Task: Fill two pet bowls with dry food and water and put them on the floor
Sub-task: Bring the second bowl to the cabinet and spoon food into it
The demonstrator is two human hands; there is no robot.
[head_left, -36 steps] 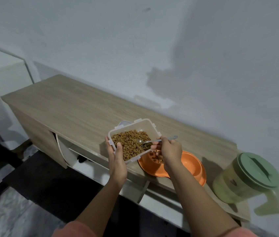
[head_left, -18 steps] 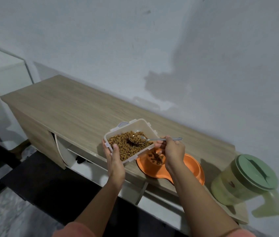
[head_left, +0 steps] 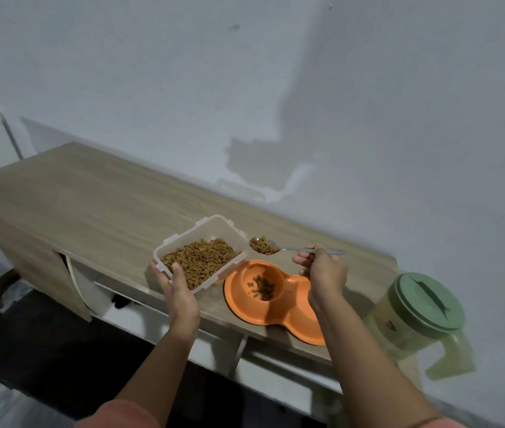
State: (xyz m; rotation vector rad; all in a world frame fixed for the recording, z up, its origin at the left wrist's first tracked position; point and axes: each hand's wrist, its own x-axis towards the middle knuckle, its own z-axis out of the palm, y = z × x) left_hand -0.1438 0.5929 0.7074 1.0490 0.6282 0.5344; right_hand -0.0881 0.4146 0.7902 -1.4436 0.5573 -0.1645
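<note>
An orange double pet bowl (head_left: 294, 322) lies on the wooden cabinet top (head_left: 90, 199) near its front edge. Its left well holds a little brown kibble (head_left: 262, 287); the right well is partly hidden by my right arm. My left hand (head_left: 180, 296) grips a clear plastic container (head_left: 223, 231) of kibble, held above the cabinet left of the bowl. My right hand (head_left: 327, 270) pinches the handle of a metal spoon (head_left: 288, 249). The spoon is heaped with kibble and hovers just past the container's right rim, above the bowl's far edge.
A pale green pitcher (head_left: 415, 322) with a darker green lid stands at the cabinet's right end, handle toward me. White wall behind. Open shelves sit under the cabinet top, with a dark floor mat (head_left: 44, 359) below.
The spoon was dipped in the container's kibble; it has come out full and moved right, over the bowl's far edge. The container has shifted slightly left.
</note>
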